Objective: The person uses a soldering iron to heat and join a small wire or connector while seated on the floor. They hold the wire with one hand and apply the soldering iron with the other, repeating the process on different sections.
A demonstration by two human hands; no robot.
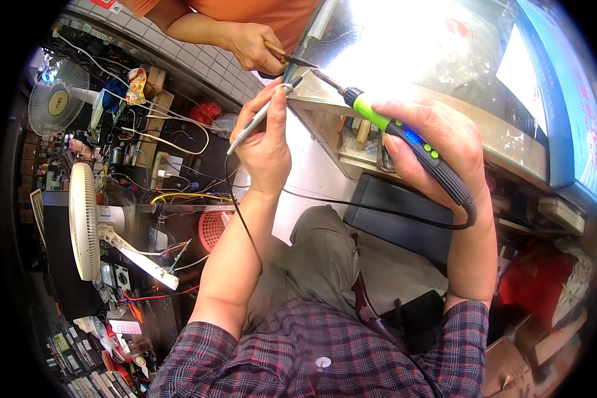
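Note:
My right hand (438, 142) is closed around a green-and-black soldering iron (414, 137) with a small lit display, its metal tip pointing up and left. My left hand (266, 142) pinches a slim grey pen-shaped tool (251, 129), tilted with its dark end up near the iron's tip; its exact kind I cannot make out. A thin dark cable hangs past my left wrist. Opposite me, another person's hand (255, 50) grips a wooden-handled tool with a dark blade-like end (300, 61). That end meets or overlaps the iron's tip; which, I cannot tell.
A glass-topped counter (404, 66) lies beyond my right hand, with a blue box (567, 93) at its right. The iron's black cord (404, 217) loops below. At left, fans (81, 222), loose wires and parts crowd a bench. A pink basket (212, 229) sits behind my left forearm.

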